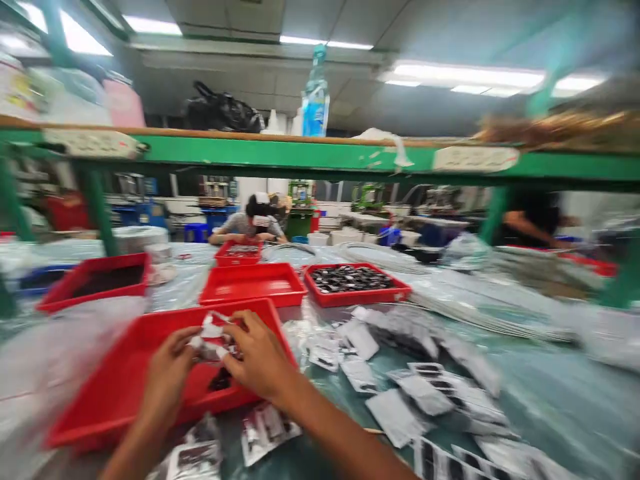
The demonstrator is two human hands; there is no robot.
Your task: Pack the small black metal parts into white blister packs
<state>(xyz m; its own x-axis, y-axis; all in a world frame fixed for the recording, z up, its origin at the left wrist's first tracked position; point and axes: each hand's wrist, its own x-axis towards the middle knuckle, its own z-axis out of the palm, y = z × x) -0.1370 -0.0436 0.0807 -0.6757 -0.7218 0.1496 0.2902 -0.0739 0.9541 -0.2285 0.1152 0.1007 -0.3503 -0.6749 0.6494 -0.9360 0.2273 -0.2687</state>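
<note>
Left grip (170,367) and right grip (257,353): both pinched a white item (212,330), blurred, over the red tray (117,373). Work apparently partway: dark pieces (220,380) remained in the tray below the grip; white packets (397,415), seemingly done, lay rightward on the worktop (560,393).

Greenish tabletop (560,387): 1 large red tray (120,380), smaller red trays (254,297), loose packets (395,415), pale coils (470,310).
</note>
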